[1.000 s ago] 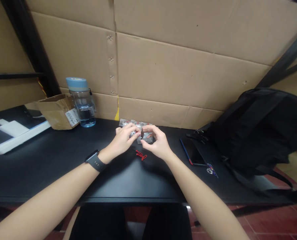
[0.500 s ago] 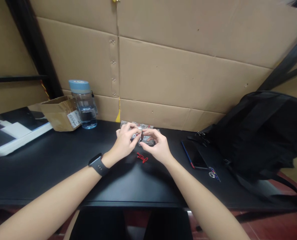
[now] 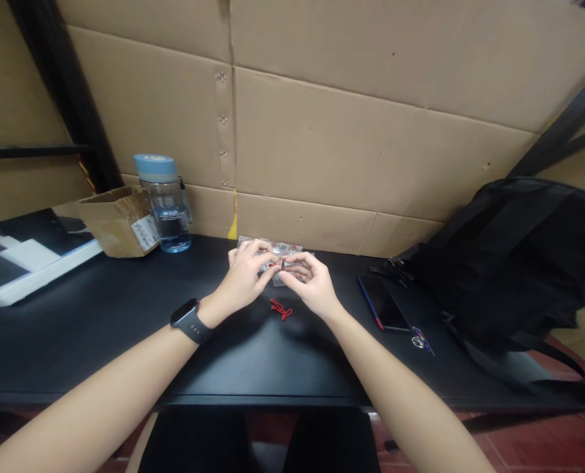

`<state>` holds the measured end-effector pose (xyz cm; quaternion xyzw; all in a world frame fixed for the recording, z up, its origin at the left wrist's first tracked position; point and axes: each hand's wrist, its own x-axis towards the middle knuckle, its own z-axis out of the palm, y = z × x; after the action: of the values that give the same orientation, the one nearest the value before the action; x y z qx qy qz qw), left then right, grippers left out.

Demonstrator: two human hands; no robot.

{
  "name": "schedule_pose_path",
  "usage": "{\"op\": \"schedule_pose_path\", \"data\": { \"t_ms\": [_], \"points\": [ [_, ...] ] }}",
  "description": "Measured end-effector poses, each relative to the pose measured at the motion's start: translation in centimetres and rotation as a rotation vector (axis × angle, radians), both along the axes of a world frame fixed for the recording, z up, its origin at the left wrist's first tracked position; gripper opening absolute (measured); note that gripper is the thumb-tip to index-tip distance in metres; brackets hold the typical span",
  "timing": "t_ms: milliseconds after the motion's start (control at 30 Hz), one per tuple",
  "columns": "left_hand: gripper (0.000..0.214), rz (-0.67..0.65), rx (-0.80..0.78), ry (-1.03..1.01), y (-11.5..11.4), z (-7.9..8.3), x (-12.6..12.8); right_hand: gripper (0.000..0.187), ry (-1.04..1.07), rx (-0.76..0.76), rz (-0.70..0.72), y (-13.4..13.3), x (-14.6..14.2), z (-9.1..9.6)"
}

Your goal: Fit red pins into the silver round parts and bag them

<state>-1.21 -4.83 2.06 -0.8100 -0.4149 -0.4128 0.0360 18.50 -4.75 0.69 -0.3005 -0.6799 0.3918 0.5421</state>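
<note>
My left hand and my right hand meet above the black table, fingertips almost touching. Between them is a small, thin dark piece, pinched by the fingers of both hands; it is too small to name. Behind and under the hands lie clear plastic bags with some red bits in them, partly covered by my fingers. A red knotted cord rests on the table just in front of the hands, touched by neither.
On the left stand a blue-lidded water bottle, a cardboard box and a white charger by a white strip. To the right are a phone with a keyring and a black backpack. A cardboard wall closes the back.
The fingers of my right hand have closed in, and the small dark piece has turned to show a narrower side. The red cord lies as before.
</note>
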Motion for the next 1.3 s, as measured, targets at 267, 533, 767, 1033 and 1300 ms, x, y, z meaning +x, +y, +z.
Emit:
{"op": "schedule_pose_path", "data": {
  "t_ms": [267, 533, 767, 1033, 1300],
  "points": [
    [0.019, 0.008, 0.016, 0.02, 0.2, -0.4, 0.1, 0.033, 0.035, -0.031, -0.023, 0.0, -0.3, -0.4],
    [0.018, 0.008, -0.02, -0.07, 0.2, -0.4, 0.4, 0.029, 0.007, -0.083, 0.037, 0.5, 0.2, -0.1],
    [0.013, -0.009, -0.079, -0.13, 0.2, -0.4, 0.6, 0.015, -0.276, 0.168, -0.1, 1.1, 1.1, 0.1],
    [0.024, -0.033, -0.19, 0.034, 0.2, -1.0, 0.8, 0.011, -0.613, 0.415, -0.217, 1.0, 1.8, 0.7],
    [0.037, -0.01, -0.291, 0.084, 1.7, -1.9, -0.3, 0.01, -0.867, 0.305, -0.267, 2.2, 5.7, 2.0]
  ]
}}
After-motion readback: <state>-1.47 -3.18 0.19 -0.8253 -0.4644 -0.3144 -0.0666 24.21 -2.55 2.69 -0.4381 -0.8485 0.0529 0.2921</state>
